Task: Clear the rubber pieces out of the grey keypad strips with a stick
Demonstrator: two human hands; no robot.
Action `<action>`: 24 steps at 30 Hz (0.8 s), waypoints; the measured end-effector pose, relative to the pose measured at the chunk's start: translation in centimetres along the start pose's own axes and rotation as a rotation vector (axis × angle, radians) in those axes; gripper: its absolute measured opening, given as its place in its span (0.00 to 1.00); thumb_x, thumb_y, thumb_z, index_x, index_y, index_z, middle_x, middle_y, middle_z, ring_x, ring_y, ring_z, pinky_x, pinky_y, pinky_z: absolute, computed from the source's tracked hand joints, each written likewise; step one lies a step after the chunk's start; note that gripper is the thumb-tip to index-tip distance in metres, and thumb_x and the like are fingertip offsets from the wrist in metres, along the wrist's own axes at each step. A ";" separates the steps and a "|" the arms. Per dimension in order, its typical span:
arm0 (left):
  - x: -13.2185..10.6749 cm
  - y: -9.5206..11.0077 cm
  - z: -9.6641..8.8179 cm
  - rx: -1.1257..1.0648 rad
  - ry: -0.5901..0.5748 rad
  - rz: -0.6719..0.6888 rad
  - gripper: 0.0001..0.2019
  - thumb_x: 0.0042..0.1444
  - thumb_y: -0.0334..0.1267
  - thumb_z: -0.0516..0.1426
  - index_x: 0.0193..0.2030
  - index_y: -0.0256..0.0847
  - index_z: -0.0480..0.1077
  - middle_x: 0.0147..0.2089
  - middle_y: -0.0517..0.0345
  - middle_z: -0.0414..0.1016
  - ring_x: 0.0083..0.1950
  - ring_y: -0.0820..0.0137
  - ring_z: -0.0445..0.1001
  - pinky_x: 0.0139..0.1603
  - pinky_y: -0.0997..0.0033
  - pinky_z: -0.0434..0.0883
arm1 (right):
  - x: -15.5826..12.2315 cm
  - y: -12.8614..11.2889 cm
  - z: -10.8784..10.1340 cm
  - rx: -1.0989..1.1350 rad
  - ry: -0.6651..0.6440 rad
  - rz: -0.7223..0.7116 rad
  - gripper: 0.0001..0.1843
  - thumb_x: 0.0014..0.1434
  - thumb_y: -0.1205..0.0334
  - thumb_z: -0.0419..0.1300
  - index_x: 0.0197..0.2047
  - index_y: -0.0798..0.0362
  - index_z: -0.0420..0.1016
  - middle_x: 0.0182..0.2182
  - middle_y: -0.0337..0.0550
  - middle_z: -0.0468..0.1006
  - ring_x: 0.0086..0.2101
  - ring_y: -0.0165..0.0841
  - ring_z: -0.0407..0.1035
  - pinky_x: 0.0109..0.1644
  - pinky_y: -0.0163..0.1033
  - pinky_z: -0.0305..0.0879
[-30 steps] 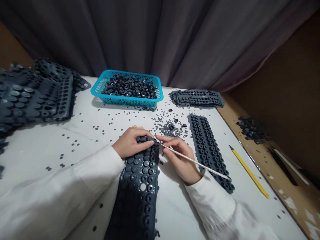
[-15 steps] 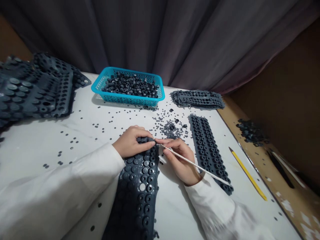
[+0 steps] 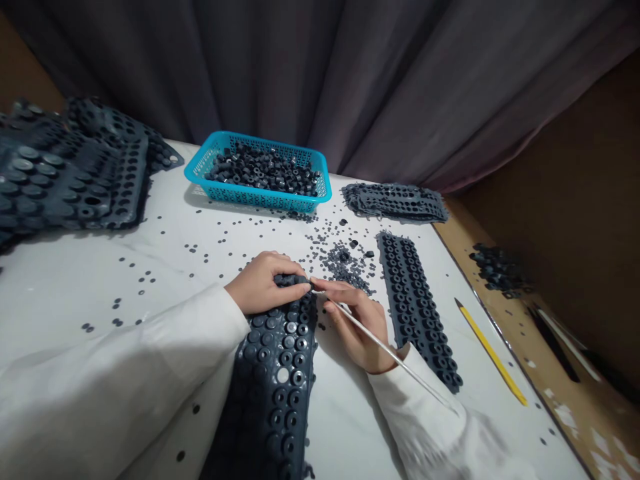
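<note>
My left hand (image 3: 264, 285) is closed on the far end of a dark rubber sheet (image 3: 286, 400) covered with rows of round studs, many with a hole in the middle. That end is curled up under my fingers and thumb. A thin white stick (image 3: 400, 362) rests in my right hand (image 3: 361, 328), its back end slanting over my right sleeve. The fingertips of this hand meet the curled edge close to my left thumb. The stick's tip is hidden at the fingers. Small dark discs (image 3: 345, 267) lie scattered just beyond my hands.
A blue basket (image 3: 260, 195) of small dark rubber rings stands at the back. To its left is a heap of studded sheets (image 3: 75, 180). On the right lie a studded strip (image 3: 417, 310), stacked perforated strips (image 3: 395, 203), a yellow pencil-like tool (image 3: 493, 353) and dark scraps (image 3: 500, 270).
The stick's back end has swung down toward my right sleeve, and my right hand has shifted slightly left. My left hand keeps its grip on the sheet. The view has moved slightly.
</note>
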State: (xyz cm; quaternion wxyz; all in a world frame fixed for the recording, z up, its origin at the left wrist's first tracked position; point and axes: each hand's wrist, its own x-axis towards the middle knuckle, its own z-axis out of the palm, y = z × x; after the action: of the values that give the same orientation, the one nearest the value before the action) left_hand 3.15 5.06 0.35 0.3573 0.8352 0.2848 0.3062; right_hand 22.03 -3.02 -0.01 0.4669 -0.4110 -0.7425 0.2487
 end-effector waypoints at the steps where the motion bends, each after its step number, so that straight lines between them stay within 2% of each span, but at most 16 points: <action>1: 0.0 0.0 0.0 -0.001 -0.001 -0.003 0.07 0.54 0.38 0.56 0.29 0.42 0.74 0.27 0.61 0.76 0.31 0.71 0.72 0.38 0.71 0.66 | 0.0 0.0 0.0 -0.007 0.000 0.003 0.05 0.62 0.68 0.53 0.41 0.49 0.66 0.48 0.51 0.76 0.49 0.37 0.71 0.49 0.48 0.70; 8: 0.0 -0.1 0.1 -0.008 -0.013 -0.022 0.08 0.55 0.38 0.56 0.29 0.42 0.74 0.28 0.61 0.76 0.31 0.71 0.73 0.39 0.70 0.66 | 0.0 -0.1 0.2 -0.024 0.017 0.022 0.05 0.62 0.66 0.53 0.41 0.48 0.67 0.48 0.50 0.76 0.48 0.37 0.72 0.49 0.48 0.70; 13: -0.1 -0.1 0.1 -0.012 0.003 0.001 0.06 0.54 0.37 0.57 0.29 0.42 0.74 0.28 0.61 0.76 0.31 0.71 0.73 0.38 0.71 0.66 | -0.1 0.0 0.1 -0.024 0.070 0.114 0.05 0.62 0.66 0.54 0.41 0.48 0.67 0.48 0.49 0.77 0.47 0.37 0.73 0.48 0.47 0.71; 19: -0.1 -0.2 0.0 -0.018 -0.007 -0.007 0.06 0.55 0.37 0.57 0.29 0.42 0.74 0.28 0.62 0.76 0.31 0.71 0.73 0.38 0.72 0.66 | -0.2 0.0 0.4 0.159 0.100 0.192 0.02 0.61 0.63 0.56 0.39 0.48 0.68 0.46 0.48 0.78 0.47 0.38 0.73 0.51 0.49 0.69; 24: -0.1 -0.2 0.0 -0.024 -0.013 -0.022 0.07 0.55 0.37 0.56 0.29 0.41 0.73 0.28 0.61 0.76 0.32 0.71 0.73 0.38 0.72 0.66 | -0.2 -0.1 0.5 0.296 0.085 0.270 0.02 0.61 0.61 0.57 0.37 0.49 0.68 0.49 0.47 0.76 0.50 0.38 0.70 0.53 0.49 0.66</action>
State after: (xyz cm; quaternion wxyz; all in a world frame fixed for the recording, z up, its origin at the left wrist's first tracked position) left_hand 3.04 5.08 0.12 0.3724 0.8296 0.2879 0.3003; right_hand 21.62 -3.25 -0.23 0.5154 -0.4437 -0.6159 0.3977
